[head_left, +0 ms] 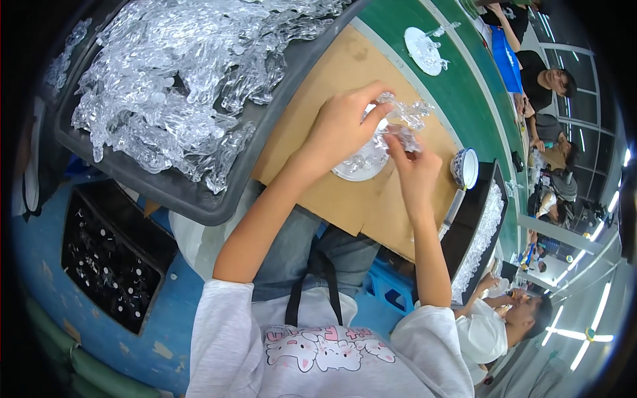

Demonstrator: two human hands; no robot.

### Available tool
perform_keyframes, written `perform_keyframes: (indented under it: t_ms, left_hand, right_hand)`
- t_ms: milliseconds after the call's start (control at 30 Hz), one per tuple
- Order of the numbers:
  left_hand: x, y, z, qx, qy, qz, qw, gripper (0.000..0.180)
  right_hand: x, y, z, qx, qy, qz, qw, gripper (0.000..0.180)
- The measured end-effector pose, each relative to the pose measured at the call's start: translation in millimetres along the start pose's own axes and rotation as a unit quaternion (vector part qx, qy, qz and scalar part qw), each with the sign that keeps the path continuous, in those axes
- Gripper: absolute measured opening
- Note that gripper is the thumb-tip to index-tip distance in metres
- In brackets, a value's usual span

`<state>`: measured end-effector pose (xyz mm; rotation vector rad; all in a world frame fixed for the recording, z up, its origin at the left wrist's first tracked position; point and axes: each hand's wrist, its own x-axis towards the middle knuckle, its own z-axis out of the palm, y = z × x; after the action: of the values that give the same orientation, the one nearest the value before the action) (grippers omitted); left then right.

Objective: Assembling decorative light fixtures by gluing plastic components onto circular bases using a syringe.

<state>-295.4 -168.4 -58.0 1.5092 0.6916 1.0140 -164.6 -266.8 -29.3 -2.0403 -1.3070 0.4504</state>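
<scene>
Both hands work close together over a brown cardboard sheet [318, 99]. My left hand [348, 123] is closed, thumb and fingers pinching a clear plastic piece [413, 114] with several knobbly arms. Just to its right, my right hand [417, 162] has its fingertips closed on the lower part of the same clear cluster; whether this is one piece or two I cannot tell. Beneath the hands lies a round white disc [358, 174] with more clear plastic on it, partly hidden by the fingers.
A grey tub [225, 205] heaped with clear plastic parts [179, 79] stands at the left. At the right are a patterned bowl [466, 168] and a black tray of clear bits [488, 225]. A white disc [424, 52] lies on the green belt [458, 86]. Co-workers sit beyond.
</scene>
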Motion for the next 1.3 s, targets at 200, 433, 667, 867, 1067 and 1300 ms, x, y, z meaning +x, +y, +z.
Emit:
perform_keyframes:
  t_ms: [200,433,667,867,1067,1300]
  left_hand:
    - [3,-2,0,-0.004,0.003,0.023,1.000,0.021]
    - [4,-4,0,-0.019,-0.007,0.018,1.000,0.020]
    - [3,-2,1,-0.009,-0.012,0.007,1.000,0.020]
    - [4,-4,2,-0.018,-0.008,0.024,1.000,0.020]
    - [2,-4,-2,-0.029,-0.006,0.026,0.999,0.019]
    - [4,-7,0,-0.037,-0.003,0.036,0.999,0.019]
  right_hand:
    - [9,29,-14,0.200,-0.008,0.097,0.975,0.025]
    - [9,16,-11,0.151,-0.009,0.059,0.987,0.023]
    - [2,-8,-4,0.055,0.005,0.033,0.998,0.025]
    - [7,9,-7,0.082,-0.018,0.011,0.996,0.024]
    - [11,9,-10,0.125,-0.008,0.109,0.986,0.026]
    - [10,12,-8,0.165,0.010,0.122,0.979,0.026]
